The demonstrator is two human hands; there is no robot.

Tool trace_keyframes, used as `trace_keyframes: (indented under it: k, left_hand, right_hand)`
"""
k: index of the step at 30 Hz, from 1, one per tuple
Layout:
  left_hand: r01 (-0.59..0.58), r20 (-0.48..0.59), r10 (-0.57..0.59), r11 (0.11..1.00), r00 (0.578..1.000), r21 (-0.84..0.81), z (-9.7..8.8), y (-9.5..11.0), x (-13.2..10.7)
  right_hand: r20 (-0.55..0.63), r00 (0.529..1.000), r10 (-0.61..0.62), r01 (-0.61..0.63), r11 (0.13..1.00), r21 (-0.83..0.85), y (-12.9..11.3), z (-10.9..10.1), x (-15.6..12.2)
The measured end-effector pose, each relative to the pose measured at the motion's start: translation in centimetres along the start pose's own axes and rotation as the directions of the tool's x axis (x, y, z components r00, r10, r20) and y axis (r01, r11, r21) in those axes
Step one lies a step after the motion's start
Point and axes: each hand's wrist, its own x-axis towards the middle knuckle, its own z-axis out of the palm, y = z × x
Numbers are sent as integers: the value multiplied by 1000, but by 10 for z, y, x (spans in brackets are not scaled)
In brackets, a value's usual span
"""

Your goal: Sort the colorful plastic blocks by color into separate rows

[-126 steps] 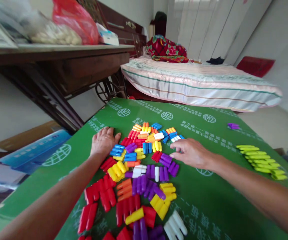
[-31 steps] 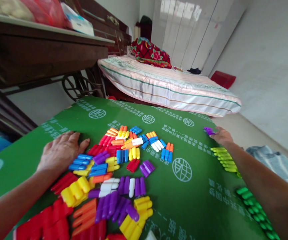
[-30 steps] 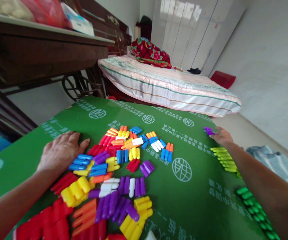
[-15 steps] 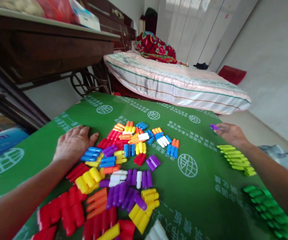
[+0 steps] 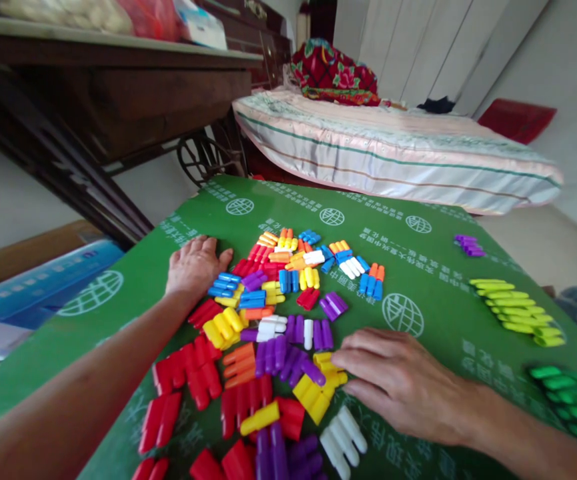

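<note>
A heap of coloured plastic peg blocks (image 5: pixel 273 333) in red, yellow, purple, blue, orange and white lies on a green printed mat (image 5: pixel 418 273). My left hand (image 5: pixel 193 267) rests flat on the mat, fingers stretched, at the heap's far left edge beside blue blocks. My right hand (image 5: pixel 398 383) hovers low, palm down and fingers extended, at the heap's right side, its fingertips by a yellow block (image 5: pixel 335 373). It holds nothing. A small purple block stack (image 5: pixel 468 245) lies alone at the far right.
A row of lime blocks (image 5: pixel 515 311) and a row of green blocks (image 5: pixel 575 393) lie along the mat's right side. A dark wooden table (image 5: pixel 118 87) stands at the left, a bed (image 5: pixel 393 153) behind the mat, a blue box (image 5: pixel 43 290) low left.
My right hand has drawn back from the far right, leaving purple blocks there, and has come to the heap's near right side. My left hand has stayed put.
</note>
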Motion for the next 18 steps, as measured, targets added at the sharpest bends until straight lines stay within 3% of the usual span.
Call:
trace_keyframes:
  k: [5,12,15,18]
  left_hand:
    - [-14,-3,14,1000,1000,-3,1,-1,-1]
    - [-13,8,13,1000,1000,-10,1,-2,1]
    - [-3,7,3,1000,1000,-17,0,-1,2]
    - [0,6,0,1000,1000,-24,0,-3,5]
  right_hand:
    - [63,995,71,-68,996,-53,-6,10,14]
    - [-51,999,6,-14,989,-148,-17,27,18]
    - [-137,991,12,-19,999,-49,-13,18,18]
    - [-260,943,206,-157,968,197,19,-11,5]
